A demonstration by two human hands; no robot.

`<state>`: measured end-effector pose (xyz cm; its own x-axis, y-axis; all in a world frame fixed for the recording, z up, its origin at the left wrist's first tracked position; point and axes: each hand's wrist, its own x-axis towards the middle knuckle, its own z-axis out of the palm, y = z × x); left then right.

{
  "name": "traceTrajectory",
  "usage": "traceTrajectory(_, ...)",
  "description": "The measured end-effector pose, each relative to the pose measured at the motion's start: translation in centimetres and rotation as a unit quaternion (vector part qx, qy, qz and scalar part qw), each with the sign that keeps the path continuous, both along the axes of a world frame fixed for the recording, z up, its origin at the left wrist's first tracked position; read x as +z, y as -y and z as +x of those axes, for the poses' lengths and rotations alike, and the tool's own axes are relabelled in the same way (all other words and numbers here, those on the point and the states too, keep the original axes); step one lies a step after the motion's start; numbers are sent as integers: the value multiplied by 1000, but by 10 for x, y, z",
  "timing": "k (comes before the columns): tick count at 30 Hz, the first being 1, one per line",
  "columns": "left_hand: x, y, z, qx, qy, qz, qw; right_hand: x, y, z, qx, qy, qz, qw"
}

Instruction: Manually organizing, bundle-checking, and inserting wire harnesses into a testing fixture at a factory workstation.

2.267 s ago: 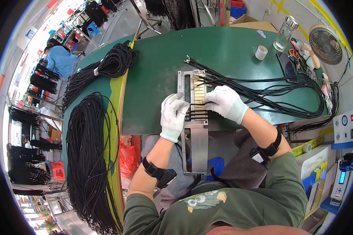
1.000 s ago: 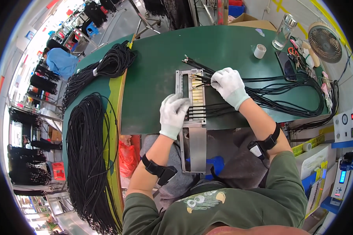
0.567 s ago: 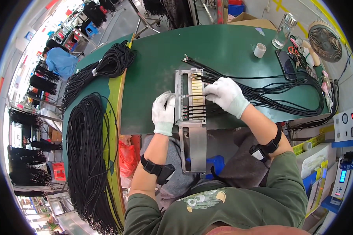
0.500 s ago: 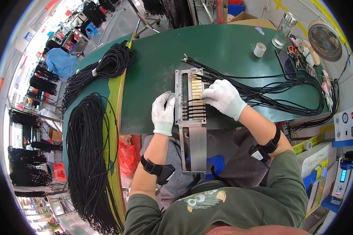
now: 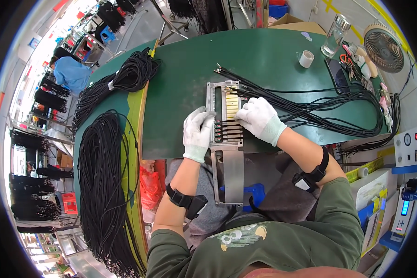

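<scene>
A metal clamping fixture (image 5: 210, 99) lies at the table's front edge, with a row of pale yellow blocks (image 5: 231, 101) inside. Several short black cable pieces (image 5: 229, 132) lie side by side across its near half, their left ends showing small metal tips. My gloved right hand (image 5: 260, 119) pinches a black cable at the fixture's right side, just beyond that row; its fingertips hide the grip. On the opposite side, my gloved left hand (image 5: 199, 132) has its fingers curled against the left rail, near the cable ends. Whatever lies between those fingertips is hidden.
A loop of black cables (image 5: 319, 109) spreads right of the fixture. Large black cable bundles (image 5: 104, 176) lie at the left, beyond a yellow strip (image 5: 136, 111). At the back right are a tape roll (image 5: 306, 59), glass bottle (image 5: 336, 36), phone (image 5: 338, 75) and fan (image 5: 383, 47).
My left hand has moved right onto the fixture's left rail, its fingers closing in. My right hand has shifted slightly left and down along the fixture's right side.
</scene>
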<state>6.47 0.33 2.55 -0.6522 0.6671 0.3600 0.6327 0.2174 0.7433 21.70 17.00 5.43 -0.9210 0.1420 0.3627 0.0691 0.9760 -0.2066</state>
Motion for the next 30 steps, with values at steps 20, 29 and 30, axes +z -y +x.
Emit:
traceTrajectory(20, 1, -11, -2, -41, -61, 43, 996, 13, -42, 3, -62, -16, -30, 998)
traceTrajectory(29, 12, -13, 3, -118, -154, 68, 979, 15, -15, -1, 42, -16, -124, 991)
traceTrajectory(30, 11, -10, -1, -74, -153, 50, 984, 16, -20, 2, 20, 7, -140, 990)
